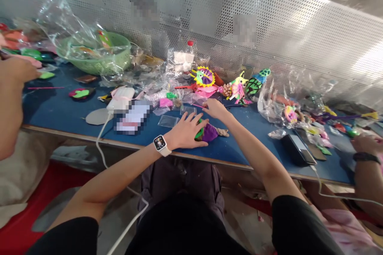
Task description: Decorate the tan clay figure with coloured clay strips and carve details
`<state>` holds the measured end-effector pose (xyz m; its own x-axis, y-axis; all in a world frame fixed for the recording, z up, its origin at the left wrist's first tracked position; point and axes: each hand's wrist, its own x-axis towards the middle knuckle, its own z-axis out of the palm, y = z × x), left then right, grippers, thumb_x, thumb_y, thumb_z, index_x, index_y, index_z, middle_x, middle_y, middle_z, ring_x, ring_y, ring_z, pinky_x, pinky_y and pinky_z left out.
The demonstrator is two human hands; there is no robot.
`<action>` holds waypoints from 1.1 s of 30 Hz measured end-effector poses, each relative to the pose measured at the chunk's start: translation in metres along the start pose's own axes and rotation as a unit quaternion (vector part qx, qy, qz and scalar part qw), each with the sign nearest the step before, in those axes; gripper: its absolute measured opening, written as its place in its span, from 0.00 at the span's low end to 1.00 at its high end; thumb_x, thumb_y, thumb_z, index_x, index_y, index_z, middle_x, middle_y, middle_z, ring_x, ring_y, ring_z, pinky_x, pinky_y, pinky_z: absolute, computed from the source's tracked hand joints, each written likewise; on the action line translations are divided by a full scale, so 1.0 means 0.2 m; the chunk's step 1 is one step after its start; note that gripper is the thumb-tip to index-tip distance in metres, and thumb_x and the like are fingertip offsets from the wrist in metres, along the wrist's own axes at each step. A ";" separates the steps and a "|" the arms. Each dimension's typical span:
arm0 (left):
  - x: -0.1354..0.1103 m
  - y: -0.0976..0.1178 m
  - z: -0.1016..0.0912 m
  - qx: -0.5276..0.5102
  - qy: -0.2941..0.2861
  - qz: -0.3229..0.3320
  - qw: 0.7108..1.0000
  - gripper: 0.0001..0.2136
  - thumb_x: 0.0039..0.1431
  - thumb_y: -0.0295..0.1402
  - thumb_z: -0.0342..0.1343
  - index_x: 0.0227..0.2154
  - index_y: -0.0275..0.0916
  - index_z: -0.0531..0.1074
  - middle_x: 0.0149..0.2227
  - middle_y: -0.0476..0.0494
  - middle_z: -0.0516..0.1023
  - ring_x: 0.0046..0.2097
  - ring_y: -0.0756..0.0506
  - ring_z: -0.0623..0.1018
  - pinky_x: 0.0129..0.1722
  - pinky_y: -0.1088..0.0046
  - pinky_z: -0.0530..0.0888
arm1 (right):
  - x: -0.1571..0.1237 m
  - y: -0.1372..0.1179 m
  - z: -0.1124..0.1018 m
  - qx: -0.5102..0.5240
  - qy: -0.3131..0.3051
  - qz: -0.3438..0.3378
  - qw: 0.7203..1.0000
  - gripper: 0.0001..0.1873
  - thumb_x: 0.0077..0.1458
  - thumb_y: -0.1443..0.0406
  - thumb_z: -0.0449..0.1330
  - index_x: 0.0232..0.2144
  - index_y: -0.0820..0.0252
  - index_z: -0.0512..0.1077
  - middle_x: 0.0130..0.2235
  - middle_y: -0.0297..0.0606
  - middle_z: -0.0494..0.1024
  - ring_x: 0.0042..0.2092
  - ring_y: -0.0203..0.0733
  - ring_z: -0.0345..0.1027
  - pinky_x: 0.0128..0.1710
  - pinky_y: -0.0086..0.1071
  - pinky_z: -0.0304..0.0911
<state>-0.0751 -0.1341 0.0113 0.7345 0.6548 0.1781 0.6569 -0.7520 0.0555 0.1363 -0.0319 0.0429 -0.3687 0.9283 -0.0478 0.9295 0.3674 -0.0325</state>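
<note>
My left hand (pixel 187 132), with a watch (pixel 160 143) on its wrist, lies with fingers spread by the table's front edge. Its thumb and fingertips are beside a purple, green and brown clay-like figure (pixel 210 132), which it partly covers. A beige lumpy piece (pixel 223 132) sticks out at the figure's right end. Just beyond, my right hand (pixel 214 109) is closed with bent fingers around what looks like a thin pink stick (pixel 196 105); its fingertips are small and partly hidden. Small clear plastic sheets (pixel 168 121) lie near my left fingers.
A phone (pixel 133 117) and a white cabled block (pixel 121 99) lie left; a black device (pixel 297 148) lies right. Colourful clay figures (pixel 254 84), plastic bags (pixel 269 103) and a green basket (pixel 101 61) line the perforated panel (pixel 194 16). Other people's hands (pixel 19 72) show at both sides.
</note>
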 end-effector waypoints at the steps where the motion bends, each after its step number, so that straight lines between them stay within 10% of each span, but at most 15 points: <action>1: -0.02 0.00 0.01 -0.009 0.007 0.006 1.000 0.47 0.71 0.67 0.58 0.80 0.41 0.63 0.80 0.25 0.64 0.79 0.20 0.65 0.78 0.36 0.60 | 0.01 0.00 0.01 -0.005 0.005 -0.002 1.000 0.18 0.78 0.64 0.58 0.56 0.64 0.86 0.58 0.56 0.87 0.61 0.58 0.82 0.60 0.40 0.73; 13: -0.25 -0.13 0.03 -0.082 0.052 -0.023 0.995 0.38 0.81 0.63 0.42 0.80 0.43 0.62 0.80 0.30 0.65 0.80 0.26 0.66 0.80 0.37 0.61 | 0.04 0.03 0.10 -0.031 0.031 -0.019 0.999 0.18 0.79 0.68 0.56 0.54 0.66 0.86 0.56 0.56 0.87 0.58 0.55 0.82 0.61 0.40 0.73; 33: -0.28 -0.14 0.06 -0.088 0.024 -0.031 0.995 0.41 0.82 0.63 0.35 0.82 0.40 0.57 0.80 0.30 0.66 0.81 0.27 0.64 0.81 0.37 0.59 | 0.00 0.04 0.13 0.021 0.068 -0.010 0.997 0.19 0.76 0.71 0.58 0.56 0.61 0.89 0.59 0.54 0.86 0.60 0.53 0.82 0.64 0.39 0.73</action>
<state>-0.1330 -0.1486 -0.0115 0.6813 0.6997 0.2150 0.6578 -0.7141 0.2395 0.1425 -0.0305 0.0164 -0.3801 0.9207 0.0888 0.9192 0.3867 -0.0740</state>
